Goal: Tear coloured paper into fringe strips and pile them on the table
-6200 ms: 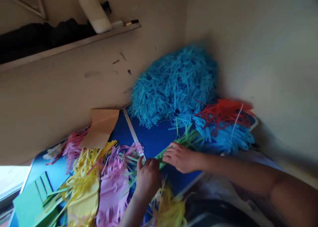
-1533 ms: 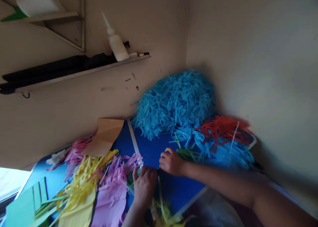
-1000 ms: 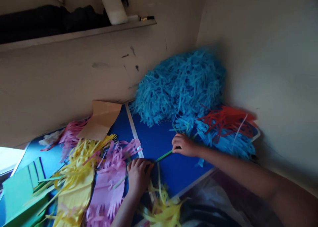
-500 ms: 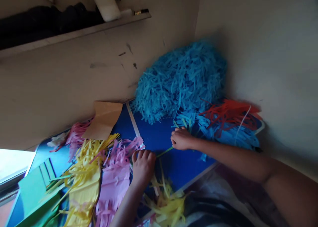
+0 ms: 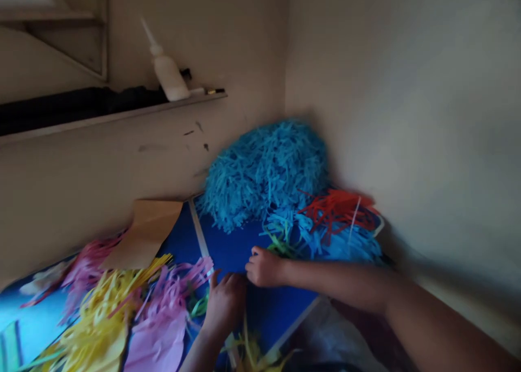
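My left hand [image 5: 226, 301] is closed low over the blue table, its fingers curled and pointing away from me. A curl of green paper strip [image 5: 199, 306] comes out beside it. My right hand [image 5: 266, 267] is a closed fist just to its right, a small gap between the two. More green paper strips [image 5: 280, 246] show behind that fist, next to the blue fringe. What lies inside the fingers is mostly hidden. Pink fringed paper [image 5: 157, 334] lies left of my left hand, with yellow fringed paper [image 5: 97, 318] beyond it.
A large blue paper-fringed bundle [image 5: 264, 171] rests against the wall corner. Red fringe [image 5: 340, 209] lies over blue fringe [image 5: 350, 244] at the right. Brown paper [image 5: 146, 231] is at the back left. A white bottle [image 5: 169, 76] stands on the wall shelf [image 5: 122, 114].
My hands have come closer together, and the thin green strip stretched between them no longer shows. The view has tilted up and shifted right, showing more of the shelf and bottle.
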Motion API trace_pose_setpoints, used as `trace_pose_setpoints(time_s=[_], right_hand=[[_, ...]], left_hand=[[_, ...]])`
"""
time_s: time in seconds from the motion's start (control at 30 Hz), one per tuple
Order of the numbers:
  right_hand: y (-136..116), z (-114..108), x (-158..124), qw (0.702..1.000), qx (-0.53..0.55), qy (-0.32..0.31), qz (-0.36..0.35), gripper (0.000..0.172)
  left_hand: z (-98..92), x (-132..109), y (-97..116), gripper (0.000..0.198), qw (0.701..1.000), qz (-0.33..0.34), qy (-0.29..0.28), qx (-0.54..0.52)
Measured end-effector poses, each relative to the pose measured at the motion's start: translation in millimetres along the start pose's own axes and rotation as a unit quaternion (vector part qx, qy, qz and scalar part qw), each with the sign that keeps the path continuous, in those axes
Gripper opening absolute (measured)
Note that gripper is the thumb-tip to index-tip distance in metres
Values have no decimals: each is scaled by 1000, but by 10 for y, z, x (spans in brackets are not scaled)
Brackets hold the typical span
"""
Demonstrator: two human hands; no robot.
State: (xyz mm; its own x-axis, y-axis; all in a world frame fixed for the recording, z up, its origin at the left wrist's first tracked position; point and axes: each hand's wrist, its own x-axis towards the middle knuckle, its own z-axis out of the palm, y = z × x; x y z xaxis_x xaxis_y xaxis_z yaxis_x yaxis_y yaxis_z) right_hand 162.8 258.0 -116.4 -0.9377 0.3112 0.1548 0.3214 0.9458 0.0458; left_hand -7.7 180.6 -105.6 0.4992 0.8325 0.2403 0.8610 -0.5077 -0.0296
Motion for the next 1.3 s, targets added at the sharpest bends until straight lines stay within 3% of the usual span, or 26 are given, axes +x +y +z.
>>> trace_pose_setpoints(time_s=[0.1, 0.17, 0.23, 0.3, 0.37, 0.43, 0.47, 0.53, 0.7, 0.87, 1.07, 1.13, 1.17, 1.23, 1.3], right_hand=[[6, -137, -2, 1000, -1, 8, 30, 11], [-75, -362, -59, 991, 70, 48, 99, 12], [-177, -660, -158, 953, 224, 112, 172, 15], [-238, -958, -262, 875, 427, 133, 184, 21], [-248, -1168, -326, 751, 632, 72, 178, 30], [-260, -1244, -338, 622, 760, 25, 188, 37], [-283, -1236, -333, 575, 792, 25, 204, 38], [-371, -1166, -319, 520, 818, 57, 240, 39], [-653, -958, -342, 472, 821, 156, 282, 37], [-727, -877, -324, 429, 828, 216, 289, 35], [-774, -873, -228, 443, 830, 203, 271, 31], [-748, -836, -152, 478, 818, 185, 261, 31], [-694, -799, -98, 515, 801, 172, 250, 30], [-476, -682, 47, 649, 700, 145, 260, 24], [-131, -516, 225, 790, 509, 123, 320, 19]], left_hand=[[-36, 26, -55, 30, 997, 6, 75, -3], [-244, 9, -70, 29, 988, 28, 149, -4], [-572, -30, -41, 25, 976, 61, 209, -1], [-915, -61, 30, 21, 965, 102, 241, 2], [-1155, -66, 116, 23, 960, 121, 254, -8], [-1239, -65, 201, 27, 959, 107, 259, -31], [-1230, -68, 243, 27, 960, 86, 264, -44], [-1154, -84, 336, 22, 956, 24, 282, -82], [-987, -119, 609, 9, 910, -148, 294, -251], [-970, -141, 729, 11, 857, -196, 282, -383], [-882, -263, 628, 13, 854, -208, 260, -399], [-814, -337, 567, 10, 842, -250, 261, -400], [-779, -375, 534, 10, 826, -290, 265, -405], [-727, -434, 466, 17, 752, -397, 281, -444], [-716, -450, 407, 27, 612, -484, 298, -551]])
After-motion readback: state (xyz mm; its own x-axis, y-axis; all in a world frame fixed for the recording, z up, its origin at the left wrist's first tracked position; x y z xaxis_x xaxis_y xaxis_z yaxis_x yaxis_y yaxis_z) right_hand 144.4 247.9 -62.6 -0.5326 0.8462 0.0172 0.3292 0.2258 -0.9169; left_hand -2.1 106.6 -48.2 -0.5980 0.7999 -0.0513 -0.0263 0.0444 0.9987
